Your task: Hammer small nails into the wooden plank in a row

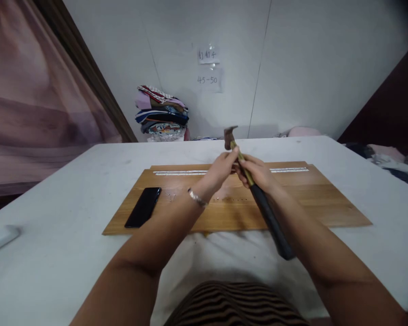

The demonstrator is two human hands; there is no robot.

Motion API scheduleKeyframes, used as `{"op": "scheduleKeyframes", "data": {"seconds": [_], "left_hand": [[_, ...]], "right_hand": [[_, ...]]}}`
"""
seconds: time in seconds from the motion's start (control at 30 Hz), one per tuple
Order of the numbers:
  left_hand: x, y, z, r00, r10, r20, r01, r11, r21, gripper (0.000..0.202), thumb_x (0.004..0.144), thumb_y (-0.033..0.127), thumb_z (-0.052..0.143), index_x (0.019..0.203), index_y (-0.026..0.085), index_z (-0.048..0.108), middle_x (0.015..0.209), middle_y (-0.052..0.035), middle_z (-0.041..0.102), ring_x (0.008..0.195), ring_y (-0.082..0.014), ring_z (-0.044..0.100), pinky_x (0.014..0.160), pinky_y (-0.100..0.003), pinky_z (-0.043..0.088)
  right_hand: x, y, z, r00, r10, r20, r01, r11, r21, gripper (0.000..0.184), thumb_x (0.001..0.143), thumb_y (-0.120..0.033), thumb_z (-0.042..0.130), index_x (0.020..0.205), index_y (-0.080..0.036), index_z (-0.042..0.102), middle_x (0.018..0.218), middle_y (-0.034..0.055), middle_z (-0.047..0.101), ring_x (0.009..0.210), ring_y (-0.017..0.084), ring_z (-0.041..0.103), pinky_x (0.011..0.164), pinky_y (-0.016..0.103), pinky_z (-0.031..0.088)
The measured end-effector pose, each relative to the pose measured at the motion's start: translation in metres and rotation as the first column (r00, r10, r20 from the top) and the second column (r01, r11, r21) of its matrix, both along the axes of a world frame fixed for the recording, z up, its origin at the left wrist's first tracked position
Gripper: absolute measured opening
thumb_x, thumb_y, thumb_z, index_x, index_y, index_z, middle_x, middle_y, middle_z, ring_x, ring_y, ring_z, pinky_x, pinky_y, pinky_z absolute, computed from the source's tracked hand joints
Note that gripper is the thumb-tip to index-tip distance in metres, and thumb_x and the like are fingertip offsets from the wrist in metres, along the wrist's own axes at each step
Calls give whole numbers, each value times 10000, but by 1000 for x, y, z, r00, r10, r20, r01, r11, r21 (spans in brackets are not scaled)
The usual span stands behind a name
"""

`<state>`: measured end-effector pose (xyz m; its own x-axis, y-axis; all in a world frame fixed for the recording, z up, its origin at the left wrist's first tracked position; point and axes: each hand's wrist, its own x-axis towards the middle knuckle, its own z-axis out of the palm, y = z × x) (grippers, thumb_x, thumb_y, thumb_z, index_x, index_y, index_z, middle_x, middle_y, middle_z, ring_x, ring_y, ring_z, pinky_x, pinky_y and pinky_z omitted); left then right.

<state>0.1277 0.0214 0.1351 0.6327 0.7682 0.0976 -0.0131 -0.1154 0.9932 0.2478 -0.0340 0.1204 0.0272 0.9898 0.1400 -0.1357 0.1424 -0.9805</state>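
Observation:
A claw hammer [267, 213] with a rusty head, a yellowish neck and a black grip is held up over a wooden board [313, 199], tilted so its head points away from me. My left hand [222, 167] closes around the neck just below the head, thumb on top. Just behind it, my right hand [256, 172] also wraps the yellowish neck above the black grip. Below the hands, a row of small nails or holes [229, 199] runs across the board; I cannot tell which. A few loose nails [171, 197] lie left of my left forearm.
A black phone [143, 207] lies on the board's left side. Two white measuring strips [180, 173] run along its far part. The board rests on a white table [71, 194]. Folded clothes [162, 113] are stacked at the back. A white object [2, 237] is at far left.

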Motion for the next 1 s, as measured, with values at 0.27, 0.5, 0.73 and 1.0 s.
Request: {"op": "scheduleKeyframes", "data": {"seconds": [0.27,0.5,0.73,1.0], "left_hand": [[-36,42,25,990,140,-23,-142,962,-233,250,864,300,524,693,119,540,597,-14,557,490,-82,509,501,-208,423],[-106,-5,-12,977,-69,-204,-12,927,-374,367,828,496,575,937,146,557,688,10,525,490,-55,405,443,-193,298],[-105,-30,-50,936,-157,-314,-18,872,-488,435,817,589,541,920,166,529,692,41,473,497,-51,390,453,-205,296],[-99,-23,-70,914,-239,-329,51,869,-491,356,854,523,528,923,174,525,659,37,534,523,-79,494,494,-223,378]], "right_hand": [[-19,13,2,983,100,151,-110,992,64,603,793,-295,615,1370,-228,451,860,30,680,705,161,648,457,208,457],[72,-2,-57,906,-422,32,423,901,-100,391,690,-338,679,1044,-172,659,683,5,663,540,114,599,419,195,383],[99,-8,-129,807,-588,62,578,764,-287,358,595,-341,674,918,-191,628,553,-43,585,440,90,524,392,188,360],[97,-5,-140,862,-477,169,506,817,-277,387,644,-368,661,977,-174,631,571,-24,594,456,94,513,403,198,336]]}}
